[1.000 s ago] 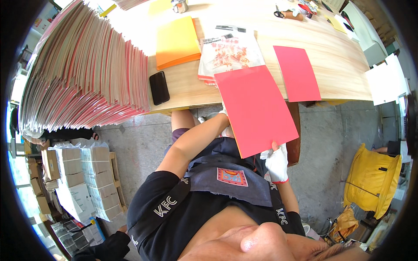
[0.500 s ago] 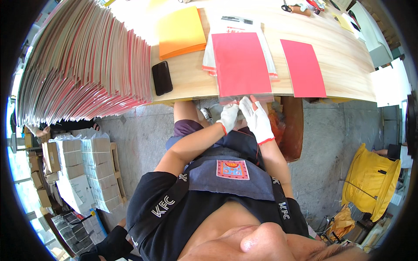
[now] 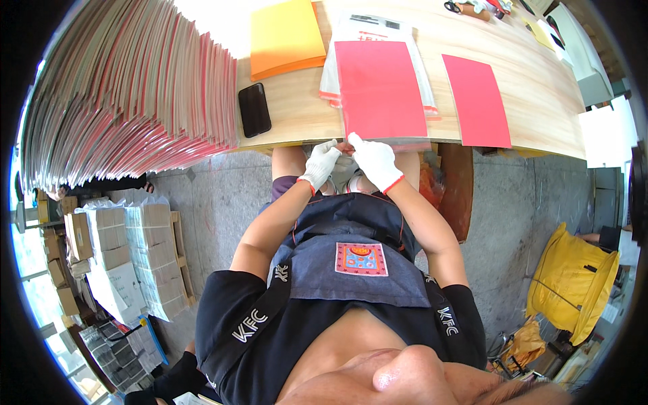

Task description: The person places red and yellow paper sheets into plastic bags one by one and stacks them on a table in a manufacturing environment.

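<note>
A pinkish-red sheet (image 3: 382,88) lies in a clear plastic bag (image 3: 410,143), whose near edge reaches past the table's front edge. Both hands wear white gloves with red cuffs. My left hand (image 3: 322,164) is closed at the bag's near left corner, fingertips pinching its edge. Close beside it, my right hand (image 3: 376,163) grips the same edge, thumb on top and fingers partly hidden. Beneath the bag is a pile of clear bags (image 3: 331,84) with orange-red edges. A second red sheet (image 3: 477,101) rests to the right.
On the left rises a long row of packed red-and-white sleeves (image 3: 142,88). Beside it are a black phone (image 3: 254,110) and a yellow-orange paper stack (image 3: 287,37). Scissors (image 3: 452,7) lie far back. Wrapped bundles (image 3: 152,250) and a yellow bag (image 3: 574,280) stand on the floor.
My hands have shifted left along the bag's near edge. My right hand has turned, its thumb now over the edge. The whole view has moved slightly.
</note>
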The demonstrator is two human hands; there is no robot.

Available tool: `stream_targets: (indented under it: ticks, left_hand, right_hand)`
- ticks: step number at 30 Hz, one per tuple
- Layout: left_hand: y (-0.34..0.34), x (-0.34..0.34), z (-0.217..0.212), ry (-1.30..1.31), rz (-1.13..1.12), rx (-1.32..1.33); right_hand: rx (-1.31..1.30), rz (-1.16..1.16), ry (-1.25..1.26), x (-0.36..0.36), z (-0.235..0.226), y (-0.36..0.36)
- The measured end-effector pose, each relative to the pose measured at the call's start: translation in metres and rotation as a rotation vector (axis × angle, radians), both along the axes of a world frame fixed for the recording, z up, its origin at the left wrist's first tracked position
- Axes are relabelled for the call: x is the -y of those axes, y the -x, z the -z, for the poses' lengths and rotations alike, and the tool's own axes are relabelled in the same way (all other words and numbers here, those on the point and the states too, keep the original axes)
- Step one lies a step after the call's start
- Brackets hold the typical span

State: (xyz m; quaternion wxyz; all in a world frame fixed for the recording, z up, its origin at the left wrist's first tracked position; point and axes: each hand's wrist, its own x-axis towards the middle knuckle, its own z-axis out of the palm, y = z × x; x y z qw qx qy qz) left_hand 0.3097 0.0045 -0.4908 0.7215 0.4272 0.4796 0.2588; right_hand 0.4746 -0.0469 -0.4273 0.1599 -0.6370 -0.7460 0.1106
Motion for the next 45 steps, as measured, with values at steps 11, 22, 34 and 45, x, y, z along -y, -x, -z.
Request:
stream_targets:
  ticks: [11,22,34,45]
  left_hand:
    - [0.014,0.008,-0.047,-0.072,0.075,-0.109]
    - [0.013,-0.003,-0.056,-1.599,0.414,-0.645]
    - [0.016,0.018,-0.021,-0.464,-0.217,-0.127]
    - [0.019,0.003,-0.106,-0.120,-0.093,0.162]
  right_hand:
    - [-1.112,0.809,0.035,0.150,0.104,-0.243]
    - [-0.160,0.401,-0.161,0.111,-0.004,-0.139]
    - [-1.045,0.556,0.013,0.053,0.042,-0.109]
    - [-1.109,0.675,0.468,0.072,-0.007,-0.092]
